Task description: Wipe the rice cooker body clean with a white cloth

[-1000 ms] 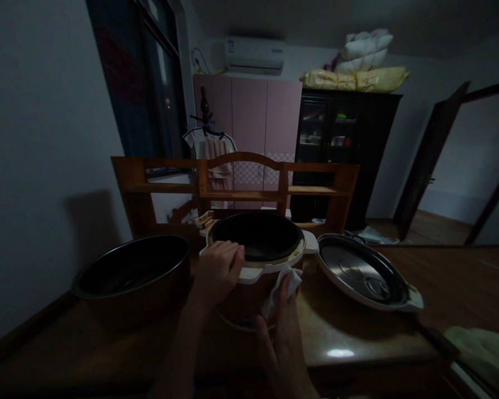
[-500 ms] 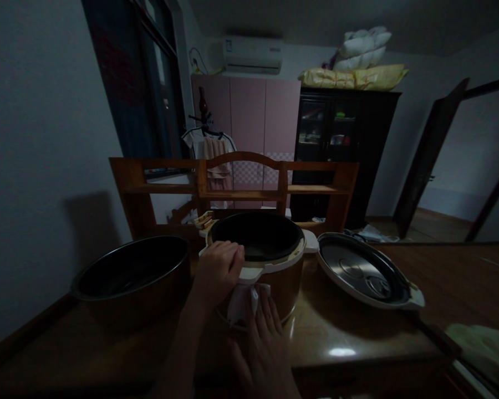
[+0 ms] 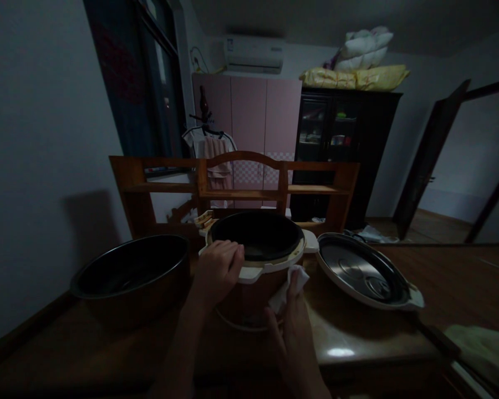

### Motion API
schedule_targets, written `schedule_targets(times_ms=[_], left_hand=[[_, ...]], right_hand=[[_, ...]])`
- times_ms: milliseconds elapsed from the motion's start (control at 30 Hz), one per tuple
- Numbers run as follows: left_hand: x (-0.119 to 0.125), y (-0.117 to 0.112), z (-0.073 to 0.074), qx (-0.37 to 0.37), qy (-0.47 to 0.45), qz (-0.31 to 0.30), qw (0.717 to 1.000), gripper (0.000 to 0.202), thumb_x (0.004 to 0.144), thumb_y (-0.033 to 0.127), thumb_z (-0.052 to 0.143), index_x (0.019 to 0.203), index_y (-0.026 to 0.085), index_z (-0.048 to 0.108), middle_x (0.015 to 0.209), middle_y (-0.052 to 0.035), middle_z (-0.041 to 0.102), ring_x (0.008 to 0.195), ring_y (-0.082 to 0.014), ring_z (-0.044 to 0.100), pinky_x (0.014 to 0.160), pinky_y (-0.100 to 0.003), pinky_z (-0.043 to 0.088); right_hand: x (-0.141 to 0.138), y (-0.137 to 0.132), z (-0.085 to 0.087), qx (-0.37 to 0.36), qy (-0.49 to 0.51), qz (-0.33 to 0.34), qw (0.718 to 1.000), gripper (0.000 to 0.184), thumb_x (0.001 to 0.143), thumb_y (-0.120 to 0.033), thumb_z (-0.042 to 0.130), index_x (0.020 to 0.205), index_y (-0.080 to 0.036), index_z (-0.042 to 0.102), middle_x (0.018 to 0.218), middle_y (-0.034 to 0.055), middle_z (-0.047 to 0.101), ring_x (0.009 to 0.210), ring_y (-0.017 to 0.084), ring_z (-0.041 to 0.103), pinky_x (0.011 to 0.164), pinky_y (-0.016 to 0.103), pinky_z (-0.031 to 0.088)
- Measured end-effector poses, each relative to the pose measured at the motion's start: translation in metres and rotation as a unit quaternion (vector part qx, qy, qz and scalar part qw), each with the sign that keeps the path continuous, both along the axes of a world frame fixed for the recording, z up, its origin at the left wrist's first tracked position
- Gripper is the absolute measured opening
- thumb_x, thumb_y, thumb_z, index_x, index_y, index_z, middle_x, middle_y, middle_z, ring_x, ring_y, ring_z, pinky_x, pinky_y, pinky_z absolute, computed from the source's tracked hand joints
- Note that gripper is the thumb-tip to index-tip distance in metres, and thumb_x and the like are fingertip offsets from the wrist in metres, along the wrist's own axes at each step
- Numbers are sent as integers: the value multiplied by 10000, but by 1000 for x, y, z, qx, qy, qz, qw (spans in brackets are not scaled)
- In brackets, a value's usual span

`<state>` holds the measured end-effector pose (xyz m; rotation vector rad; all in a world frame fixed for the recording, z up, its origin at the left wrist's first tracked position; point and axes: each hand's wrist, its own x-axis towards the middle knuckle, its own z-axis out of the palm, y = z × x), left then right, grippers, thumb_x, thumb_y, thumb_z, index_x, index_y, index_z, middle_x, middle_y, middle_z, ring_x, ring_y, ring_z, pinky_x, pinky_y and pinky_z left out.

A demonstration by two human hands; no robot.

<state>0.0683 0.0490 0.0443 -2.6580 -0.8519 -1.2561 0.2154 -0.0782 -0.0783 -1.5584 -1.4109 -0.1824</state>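
A brown rice cooker body [image 3: 253,291] with a cream rim stands open on the wooden table [image 3: 357,338], its dark cavity showing. My left hand [image 3: 217,271] grips the cooker's near-left rim, fingers curled over the edge. My right hand [image 3: 293,327] presses a white cloth [image 3: 290,282] flat against the cooker's front-right side. The cooker's lid [image 3: 363,272] lies upside down just right of it, metal inner face up. A dark inner pot [image 3: 133,274] sits to the left.
A wooden shelf rack [image 3: 233,188] stands behind the cooker. A pale green cloth [image 3: 480,346] lies at the table's right edge. Behind are a pink wardrobe, a dark cabinet with bedding on top, and an open door at right.
My right hand slid the white cloth from the cooker's front-left, under my left hand, back to the right side. My left hand stayed on the rim.
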Motion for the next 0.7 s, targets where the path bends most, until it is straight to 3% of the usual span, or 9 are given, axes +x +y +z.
schedule_targets(times_ms=[133,300,433,600,700], left_hand=[[0,1,0,1,0,-1,1000,387,1014,299,310,761,190,581,777,-43,650,806,-193,592,811,-364,416],[1,2,1,1,-2,3,1000,384,1011,299,316,766,192,591,785,-43,657,803,-196,591,795,-362,423],[1,2,1,-5,-6,-2,1000,380,1012,302,320,775,192,596,807,-42,668,827,-197,598,821,-366,426],[-1,1,0,-7,0,7,1000,384,1015,307,315,789,189,602,809,-48,661,833,-203,594,814,-374,425],[-1,1,-1,-2,1,6,1000,388,1016,306,312,770,191,589,794,-45,657,823,-202,594,819,-376,424]], right_hand=[[8,-2,0,0,81,21,997,744,1035,-474,391,1577,-194,-36,1617,60,49,1483,264,26,1212,515,145],[15,1,-8,1,129,25,991,725,1030,-492,395,1578,-166,50,1599,100,157,1482,247,71,1209,480,167],[21,3,-14,-18,167,25,986,691,1019,-514,411,1554,-142,183,1569,128,243,1473,245,146,1197,460,212],[27,6,-24,-53,195,17,979,626,982,-594,424,1365,-103,486,1492,177,364,1427,303,272,1178,484,251],[29,8,-32,-54,189,12,980,613,974,-616,422,1300,-108,531,1432,198,427,1379,323,347,1169,511,258]])
